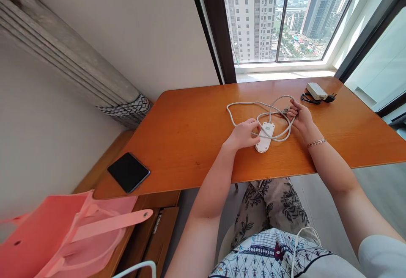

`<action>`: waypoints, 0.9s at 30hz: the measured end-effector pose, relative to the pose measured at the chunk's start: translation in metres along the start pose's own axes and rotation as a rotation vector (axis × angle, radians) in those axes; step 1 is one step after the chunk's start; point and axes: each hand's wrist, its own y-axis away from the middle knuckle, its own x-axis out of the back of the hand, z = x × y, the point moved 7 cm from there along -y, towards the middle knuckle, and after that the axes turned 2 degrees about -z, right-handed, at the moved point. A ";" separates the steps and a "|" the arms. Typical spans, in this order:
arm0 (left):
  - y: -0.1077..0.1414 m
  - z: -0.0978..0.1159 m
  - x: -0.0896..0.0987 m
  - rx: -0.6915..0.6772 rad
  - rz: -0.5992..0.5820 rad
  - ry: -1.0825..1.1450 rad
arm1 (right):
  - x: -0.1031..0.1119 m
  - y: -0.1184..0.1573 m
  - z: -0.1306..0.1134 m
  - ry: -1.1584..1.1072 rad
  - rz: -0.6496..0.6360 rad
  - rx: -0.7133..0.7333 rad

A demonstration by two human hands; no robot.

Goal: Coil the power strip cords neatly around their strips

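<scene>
A white power strip (265, 137) lies on the wooden table, with its white cable (244, 103) looped loosely over and behind it. At the strip's left edge, my left hand (245, 134) is closed, thumb and fingers pinching a length of the cable. My right hand (298, 115) is closed on the cable loops to the right of the strip, near a plug that its fingers partly hide.
A white adapter box (316, 91) with a black cord and plug sits at the table's back right. A black tablet or phone (128, 172) lies at the left end. Pink bag (57, 235) at lower left; window behind the wooden table (187, 142).
</scene>
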 end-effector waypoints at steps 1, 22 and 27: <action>0.000 0.000 -0.001 0.007 -0.017 -0.010 | -0.003 0.001 0.000 -0.054 -0.019 -0.006; -0.003 0.003 -0.012 0.039 -0.053 -0.086 | -0.017 0.030 -0.046 0.388 -0.106 0.840; -0.003 -0.001 -0.025 0.087 -0.196 -0.132 | -0.028 0.055 -0.045 0.607 -0.058 1.108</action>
